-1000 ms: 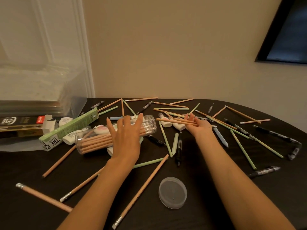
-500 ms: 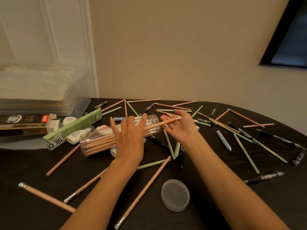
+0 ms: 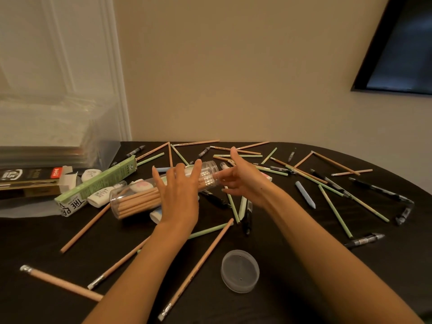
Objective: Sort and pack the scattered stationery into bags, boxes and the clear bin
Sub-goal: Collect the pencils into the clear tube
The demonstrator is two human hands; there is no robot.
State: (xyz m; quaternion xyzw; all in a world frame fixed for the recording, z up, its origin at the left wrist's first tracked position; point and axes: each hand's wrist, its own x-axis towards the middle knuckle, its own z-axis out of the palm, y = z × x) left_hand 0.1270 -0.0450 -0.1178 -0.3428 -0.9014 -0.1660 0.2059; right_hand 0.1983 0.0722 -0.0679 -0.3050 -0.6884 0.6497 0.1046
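A dark, matte desk (image 3: 42,239) with a rounded far edge carries everything. At its back left stands the large clear plastic bin (image 3: 53,127), its walls cloudy and soft-edged. Before the bin lies a flat black cardboard box (image 3: 25,181) with a white end flap hanging open, and just beside that a long, slim green cardboard box (image 3: 98,183) lies at a slant. Next comes a clear, smooth-walled plastic cylinder (image 3: 210,169), lying on its side with its open mouth to the right and resting on small white pieces. It holds a bundle of bare tan wooden pencils (image 3: 138,202) with their metal ferrules toward the mouth. The left hand (image 3: 180,197) presses flat on top of the cylinder with fingers spread and straight, grasping nothing. The right hand (image 3: 245,181) is at the cylinder's mouth, thumb raised and fingers loosely extended toward the pencil ends, released rather than clenched. Nearer the person lies a round, frosted translucent lid (image 3: 240,271). Scattered across the desk are thin sticks – a long tan pencil (image 3: 196,269), a pale green pencil (image 3: 335,211), a glossy black pen (image 3: 364,240), a short pale blue stick (image 3: 305,194) – and a small white rounded block with print (image 3: 99,197).
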